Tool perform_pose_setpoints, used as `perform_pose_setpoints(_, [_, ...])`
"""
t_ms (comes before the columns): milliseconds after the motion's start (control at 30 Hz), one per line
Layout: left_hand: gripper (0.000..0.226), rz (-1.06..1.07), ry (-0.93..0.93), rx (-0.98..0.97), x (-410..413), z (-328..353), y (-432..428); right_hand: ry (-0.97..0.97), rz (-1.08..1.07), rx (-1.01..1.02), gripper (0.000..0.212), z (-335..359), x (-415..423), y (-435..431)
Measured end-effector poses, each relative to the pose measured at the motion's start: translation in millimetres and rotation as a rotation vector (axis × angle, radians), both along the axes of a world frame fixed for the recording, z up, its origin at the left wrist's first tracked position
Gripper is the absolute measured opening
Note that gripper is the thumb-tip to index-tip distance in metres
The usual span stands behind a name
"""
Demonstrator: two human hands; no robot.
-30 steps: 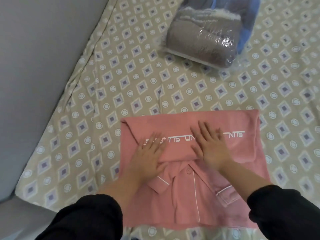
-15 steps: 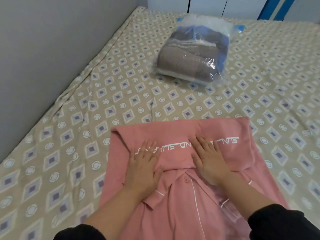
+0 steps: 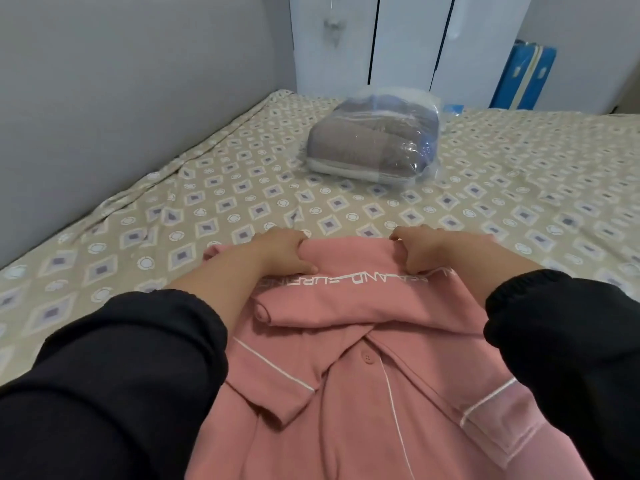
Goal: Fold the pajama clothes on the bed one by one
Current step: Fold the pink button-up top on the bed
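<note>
A pink pajama top with white piping and one button lies on the bed in front of me, collar side up. Its far part is folded back toward me, showing a line of white lettering. My left hand grips the far folded edge on the left, fingers curled round the cloth. My right hand grips the same edge on the right. Both black sleeves cover the sides of the garment.
The bed sheet is beige with a diamond pattern. A clear plastic bag of folded grey and blue fabric sits further back. A grey wall runs along the left, a white wardrobe and a blue object stand behind.
Both hands left the flat press on the fold's near edge, moved to its far edge and closed on the cloth. The camera tilted up, showing more of the room.
</note>
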State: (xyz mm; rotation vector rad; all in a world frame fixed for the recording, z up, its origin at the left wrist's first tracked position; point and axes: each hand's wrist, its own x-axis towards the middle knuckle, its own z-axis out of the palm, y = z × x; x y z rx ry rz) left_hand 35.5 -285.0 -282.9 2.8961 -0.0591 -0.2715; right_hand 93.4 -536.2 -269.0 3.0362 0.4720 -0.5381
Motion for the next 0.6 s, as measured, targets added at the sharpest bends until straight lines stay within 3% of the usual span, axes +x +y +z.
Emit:
perform_pose_setpoints(67, [0.048,0.009,-0.021,0.023,-2.5,5.7,1.1,-0.101,0.006,-0.018,0.029,2.0,-6.4,0.1])
perform_pose_setpoints(133, [0.034,0.023,-0.086,0.099,-8.1,11.9,-0.3,-0.283,0.039,-0.076,0.017,4.8,-15.8,-1.4])
perform_pose_setpoints(333, [0.033,0.059,-0.224,0.228,-32.8,33.7,-2.6,-0.612,0.076,-0.094,0.025,15.3,-45.1,-21.5])
perform_pose_setpoints(600, [0.023,0.012,-0.491,0.316,-95.3,65.0,-3.5,-0.677,0.115,0.005,0.025,48.4,-82.6,-47.1])
